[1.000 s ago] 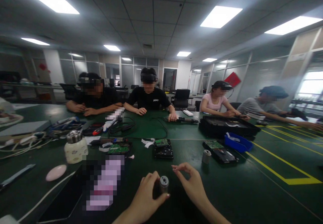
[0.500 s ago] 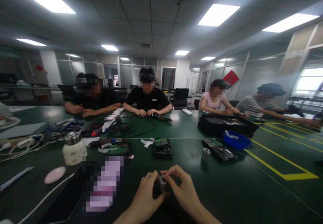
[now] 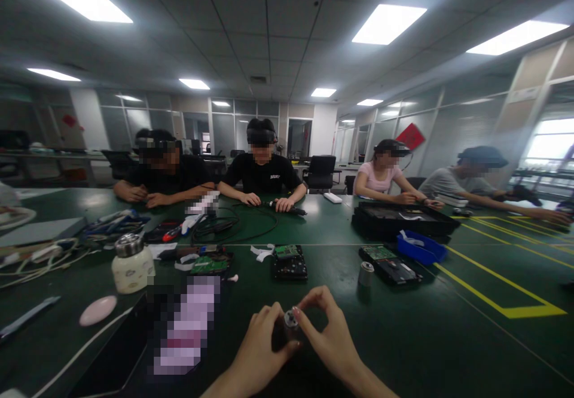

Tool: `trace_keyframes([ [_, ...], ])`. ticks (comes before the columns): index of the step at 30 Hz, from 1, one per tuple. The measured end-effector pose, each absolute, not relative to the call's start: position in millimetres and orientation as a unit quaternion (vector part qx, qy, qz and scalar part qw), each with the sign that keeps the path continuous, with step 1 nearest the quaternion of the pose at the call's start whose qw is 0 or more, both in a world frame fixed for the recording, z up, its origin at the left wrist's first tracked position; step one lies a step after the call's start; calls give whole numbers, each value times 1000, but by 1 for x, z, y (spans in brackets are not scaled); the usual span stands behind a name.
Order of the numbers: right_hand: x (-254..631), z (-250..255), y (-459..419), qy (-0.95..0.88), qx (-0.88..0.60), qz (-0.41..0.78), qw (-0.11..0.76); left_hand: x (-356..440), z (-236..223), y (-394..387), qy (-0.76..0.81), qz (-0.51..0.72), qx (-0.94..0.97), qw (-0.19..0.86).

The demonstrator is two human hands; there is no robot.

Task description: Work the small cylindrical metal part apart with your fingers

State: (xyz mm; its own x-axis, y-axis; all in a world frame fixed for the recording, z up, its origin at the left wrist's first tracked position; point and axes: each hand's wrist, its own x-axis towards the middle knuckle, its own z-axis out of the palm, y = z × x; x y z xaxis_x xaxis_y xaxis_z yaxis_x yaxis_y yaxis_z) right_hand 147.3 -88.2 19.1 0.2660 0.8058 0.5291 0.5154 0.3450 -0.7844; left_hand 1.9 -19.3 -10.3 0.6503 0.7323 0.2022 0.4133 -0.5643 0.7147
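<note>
My left hand (image 3: 258,344) is wrapped round a small silver metal cylinder (image 3: 290,320), holding it upright just above the green table (image 3: 448,338) at the bottom centre. My right hand (image 3: 329,332) pinches the top of the same cylinder with thumb and forefinger, the other fingers curled. A second silver cylinder (image 3: 365,273) stands on the table a little beyond my right hand. A hard drive with a green circuit board (image 3: 290,262) lies farther ahead.
A white jar with a metal lid (image 3: 133,263), a pink oval pad (image 3: 97,310) and cables lie to the left. A blue bin (image 3: 420,247), a black tray (image 3: 403,220) and another drive (image 3: 389,266) sit to the right. Several people work across the table.
My right hand, open and apart from the cylinder a second ago, has come in and closed on its top. The person opposite pulled a black tool closer with both hands.
</note>
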Motion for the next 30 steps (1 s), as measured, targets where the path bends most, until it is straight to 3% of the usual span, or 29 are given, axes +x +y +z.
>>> trace_keyframes([
  [11, 169, 11, -78, -558, -578, 107, 586, 3, -6, -21, 350, 235, 850, 316],
  [19, 207, -13, -80, -545, -636, 132, 531, 2, -3, -21, 343, 231, 851, 324],
  [30, 160, 10, -85, -581, -556, 147, 575, 3, -10, -18, 345, 247, 844, 328],
])
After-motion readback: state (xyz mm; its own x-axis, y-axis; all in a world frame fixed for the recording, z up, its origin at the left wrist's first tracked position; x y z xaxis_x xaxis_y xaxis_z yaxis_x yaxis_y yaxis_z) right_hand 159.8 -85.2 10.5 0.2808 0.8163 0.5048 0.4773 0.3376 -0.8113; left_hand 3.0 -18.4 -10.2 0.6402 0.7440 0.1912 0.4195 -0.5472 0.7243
